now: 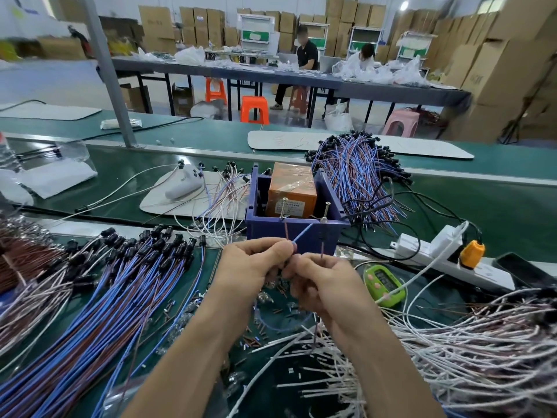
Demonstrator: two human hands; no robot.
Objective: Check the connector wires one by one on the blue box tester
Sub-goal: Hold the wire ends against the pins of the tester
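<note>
The blue box tester stands on the green surface, just on the far side of my knuckles. It is open at the top, with an orange block inside it and two metal pins standing at its near rim. My left grip is closed in a pinch, thumb against forefinger, on the connector wire. Its blue strand slants up and right toward the rim, and a brown strand beside it rises toward the left pin. My right grip touches the left one, its fingers curled around a thin brown wire end that points up toward the right pin (whether any tip actually meets the metal, I cannot tell).

To the near left lies a broad sheaf of blue and brown wires, their black connectors pointing away from me. A second heap of the same wires is piled at the box's far right. A tangle of white wires fills the near right. Small cut ends litter the surface beneath my wrists. Right of my hands sits a green timer, and past it a white power strip holding an orange plug. On a pale mat at the far left of the box rests a white handheld device.
</note>
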